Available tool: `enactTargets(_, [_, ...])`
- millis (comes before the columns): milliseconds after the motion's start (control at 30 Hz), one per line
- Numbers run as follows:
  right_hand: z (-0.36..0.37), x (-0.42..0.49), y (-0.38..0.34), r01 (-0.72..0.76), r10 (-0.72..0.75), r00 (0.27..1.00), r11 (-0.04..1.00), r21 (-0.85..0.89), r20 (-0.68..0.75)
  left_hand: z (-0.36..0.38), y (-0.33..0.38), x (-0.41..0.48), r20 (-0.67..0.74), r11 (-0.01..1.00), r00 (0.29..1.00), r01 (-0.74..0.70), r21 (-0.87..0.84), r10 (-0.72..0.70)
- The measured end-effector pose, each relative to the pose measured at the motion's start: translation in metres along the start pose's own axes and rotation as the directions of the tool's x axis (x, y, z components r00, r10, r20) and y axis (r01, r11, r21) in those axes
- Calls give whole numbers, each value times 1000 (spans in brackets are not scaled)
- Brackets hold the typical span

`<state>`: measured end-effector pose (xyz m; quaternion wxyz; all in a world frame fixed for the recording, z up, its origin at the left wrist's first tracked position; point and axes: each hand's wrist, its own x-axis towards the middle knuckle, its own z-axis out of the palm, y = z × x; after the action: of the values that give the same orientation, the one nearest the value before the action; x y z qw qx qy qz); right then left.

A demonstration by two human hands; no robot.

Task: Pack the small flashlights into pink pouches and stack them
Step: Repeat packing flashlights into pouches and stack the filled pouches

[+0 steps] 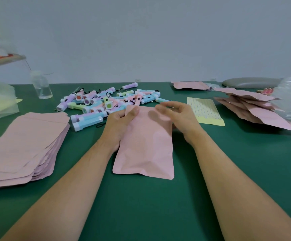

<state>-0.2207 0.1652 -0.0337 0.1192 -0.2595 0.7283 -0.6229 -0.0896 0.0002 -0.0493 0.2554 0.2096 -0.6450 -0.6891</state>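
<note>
The pink pouch (146, 145) rests mid-frame on the table (150, 206), its mouth toward the flashlights (106, 101), likely for easy filling. Fingers of the left hand (118, 122) pinch its upper-left corner to steady it. Those of the right hand (177, 115) curl at the mouth; whether they pinch it I cannot tell.

Head-worn camera looks forward and down, close over the green table (158, 206).

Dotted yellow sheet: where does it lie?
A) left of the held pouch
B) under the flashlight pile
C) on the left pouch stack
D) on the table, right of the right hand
D: the dotted yellow sheet lies flat on the green table just right of the right hand, apart from the held pouch.
</note>
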Motion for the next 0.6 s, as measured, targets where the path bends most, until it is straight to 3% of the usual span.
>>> enactTargets(67, [-13,10,7,-41,-27,961,970,-239,-274,0,1,0,-22,1000,1000,7,-8,-7])
enactTargets(133, [-33,15,19,-199,-131,860,803,-562,-492,1,0,-1,-37,1000,999,-7,16,8])
enactTargets(167, [-43,17,24,-279,-153,829,720,-635,-538,1,0,-1,-45,1000,999,-18,23,19])
enactTargets(267, [-62,24,36,-411,-133,813,558,-721,-566,2,1,-1,-46,1000,999,-8,25,9])
enactTargets(367, [-67,31,43,-449,-88,834,467,-762,-545,2,2,-1,-35,1000,999,-1,25,2])
enactTargets(600, [-63,36,43,-467,-34,855,383,-797,-517,1,-2,2,-6,999,1000,-27,42,27])
